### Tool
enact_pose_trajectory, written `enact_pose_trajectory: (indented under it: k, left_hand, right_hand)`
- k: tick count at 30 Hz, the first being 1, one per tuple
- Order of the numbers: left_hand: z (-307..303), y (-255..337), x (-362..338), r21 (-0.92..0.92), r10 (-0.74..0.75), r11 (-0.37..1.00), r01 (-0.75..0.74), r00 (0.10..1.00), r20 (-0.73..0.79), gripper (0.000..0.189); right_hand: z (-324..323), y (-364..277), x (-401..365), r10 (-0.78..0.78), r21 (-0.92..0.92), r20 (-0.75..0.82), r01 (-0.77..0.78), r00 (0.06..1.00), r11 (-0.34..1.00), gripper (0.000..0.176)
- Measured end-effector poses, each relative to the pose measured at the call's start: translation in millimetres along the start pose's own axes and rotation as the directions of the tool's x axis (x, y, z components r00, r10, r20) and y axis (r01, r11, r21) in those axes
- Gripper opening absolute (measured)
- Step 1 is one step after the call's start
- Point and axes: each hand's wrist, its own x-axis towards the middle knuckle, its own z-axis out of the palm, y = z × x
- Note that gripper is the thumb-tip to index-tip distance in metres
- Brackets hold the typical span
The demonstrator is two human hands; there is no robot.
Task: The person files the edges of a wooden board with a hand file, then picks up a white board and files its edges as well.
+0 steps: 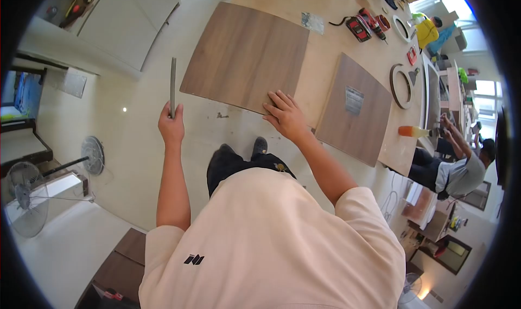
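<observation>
My left hand (171,125) is closed around the lower end of a long, narrow grey flat file (173,84), which points up and away from me beside the panel. A brown wood-grain panel (249,48) lies on the workbench, its near left part reaching past the bench edge. On that panel's near right corner rests my right hand (286,113), palm down with the fingers spread. To the right lies a smaller wood-grain panel (361,127) with a label (354,100) on its face.
On the workbench (320,59) are a red and black cordless drill (374,22), a small clear packet (312,23), a ring-shaped piece (394,89) and an orange bottle (413,131). A co-worker (461,170) is at the right. Fans (24,198) stand at the left.
</observation>
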Motion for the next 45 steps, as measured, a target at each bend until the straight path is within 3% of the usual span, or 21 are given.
enact_pose_trajectory:
  k: [4,7,10,13,16,19,22,26,31,34,37,40,43,45]
  left_hand:
    - [22.0,-9.3,50.1,0.090,0.247,0.967,-0.238,0.965,-0.094,0.040]
    - [16.5,-4.7,65.9,0.112,0.202,0.972,-0.207,0.978,0.062,0.040]
    - [13.3,-3.9,73.2,0.004,0.166,0.985,-0.170,0.968,0.189,0.036]
    - [7.9,-3.5,74.4,-0.086,0.127,0.991,-0.106,0.944,0.304,0.037]
    - [4.5,-2.1,85.8,-0.147,0.120,0.987,-0.065,0.906,0.405,0.041]
    - [3.3,-5.0,90.0,-0.192,0.174,0.977,-0.097,0.879,0.444,0.040]
    - [11.3,-27.2,109.0,-0.222,0.180,0.972,-0.078,0.855,0.486,0.035]
    - [6.9,-9.6,103.8,-0.282,0.094,0.956,0.077,0.833,0.545,0.029]
    - [14.8,-28.3,118.2,-0.243,0.230,0.963,-0.115,0.821,0.523,0.031]
    - [12.0,-31.1,119.6,-0.241,0.249,0.961,-0.138,0.813,0.527,0.035]
    - [5.6,-21.1,111.7,-0.273,0.293,0.948,-0.165,0.791,0.538,0.040]
    - [-3.8,-4.5,104.0,-0.198,0.287,0.957,-0.212,0.777,0.561,0.044]
    - [-11.4,1.3,102.9,-0.115,0.253,0.967,-0.228,0.782,0.571,0.045]
    - [-9.2,3.1,105.1,-0.106,0.251,0.967,-0.233,0.785,0.566,0.044]
  right_hand:
    - [-0.1,16.3,-27.9,0.001,0.025,-0.072,0.001,0.997,1.000,0.029]
    - [-3.0,12.3,-59.3,0.228,0.126,-0.181,-0.208,0.957,0.970,0.024]
    - [16.7,-8.4,-73.8,0.625,0.359,-0.214,-0.535,0.750,0.765,0.025]
    - [52.1,-42.6,-58.7,0.918,0.713,-0.034,-0.634,0.396,0.300,0.031]
    - [73.5,-61.8,-30.6,0.944,0.965,0.231,-0.177,0.235,-0.192,0.039]
    - [90.5,-69.8,-15.5,0.946,0.958,0.200,0.152,0.254,-0.244,0.042]
    - [92.2,-73.4,-15.2,0.950,0.935,0.184,0.253,0.251,-0.248,0.039]
    - [95.7,-70.7,-14.9,0.960,0.963,0.158,0.178,0.232,-0.202,0.039]
    - [98.0,-77.2,-0.3,0.983,0.944,0.134,0.287,0.126,-0.166,0.041]
    - [101.4,-79.6,0.9,0.987,0.943,0.118,0.298,0.109,-0.146,0.044]
    - [106.6,-81.9,-9.8,0.976,0.982,0.036,0.175,0.215,-0.075,0.048]
    - [110.3,-91.8,-9.3,0.977,0.990,-0.061,0.138,0.204,0.033,0.052]
    - [86.5,-105.0,-7.7,0.987,0.966,-0.128,-0.215,0.095,0.145,0.060]
    - [70.8,-102.2,-13.7,0.816,0.560,-0.522,-0.622,0.249,0.548,0.060]
